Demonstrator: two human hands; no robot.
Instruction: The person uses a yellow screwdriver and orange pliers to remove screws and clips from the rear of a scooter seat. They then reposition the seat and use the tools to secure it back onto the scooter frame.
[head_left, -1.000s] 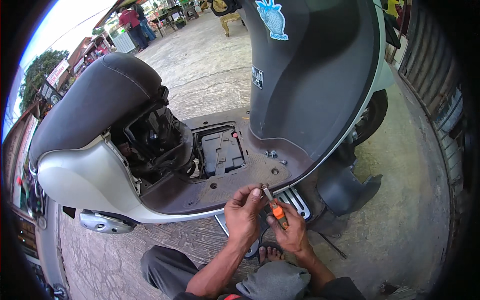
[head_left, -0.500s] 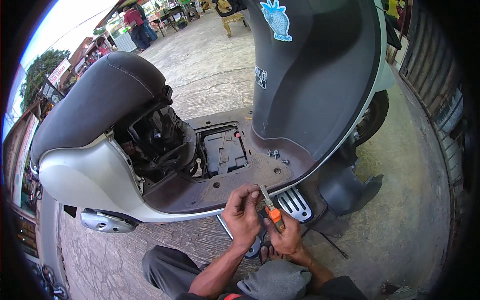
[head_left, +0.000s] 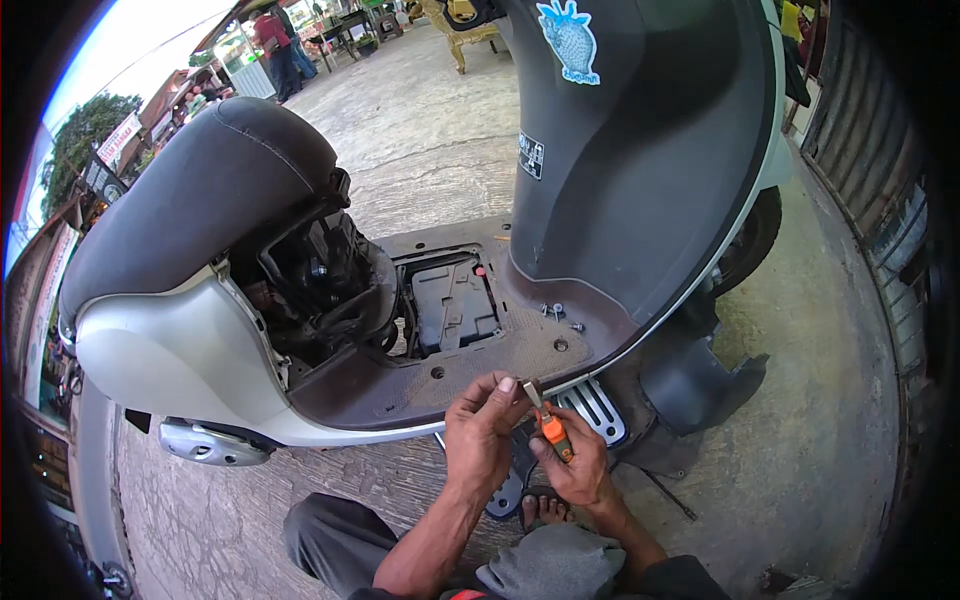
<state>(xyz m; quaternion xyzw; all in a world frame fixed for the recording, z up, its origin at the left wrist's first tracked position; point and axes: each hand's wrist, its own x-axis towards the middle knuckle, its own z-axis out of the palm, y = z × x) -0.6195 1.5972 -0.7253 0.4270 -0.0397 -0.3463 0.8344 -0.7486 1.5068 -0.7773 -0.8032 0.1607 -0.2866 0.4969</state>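
Note:
My right hand (head_left: 575, 468) is closed around an orange-and-dark-handled tool with a flat metal blade (head_left: 535, 396), its blade pointing up and away from me. Thumb and forefinger pinched, my left hand (head_left: 480, 435) is just left of the blade tip. Something small and dark seems to be at those fingertips, too small to name. Both hands are in front of the near edge of a scooter's brown footboard (head_left: 400, 385). In the footboard's opened compartment lies a dark grey battery-like box (head_left: 450, 305) with a red spot at one corner.
Several loose screws (head_left: 557, 312) lie on the footboard. The grey seat (head_left: 200, 190) rises at left above an exposed dark cavity (head_left: 320, 275). A black plastic panel (head_left: 695, 385) rests on the ground at right, near a thin dark rod (head_left: 668, 495). A slotted metal-topped step (head_left: 597, 412) is beyond my right hand.
My left thumb has shifted up and right, closer to the blade. The blade has tilted slightly and sits a little lower. The view has moved a little.

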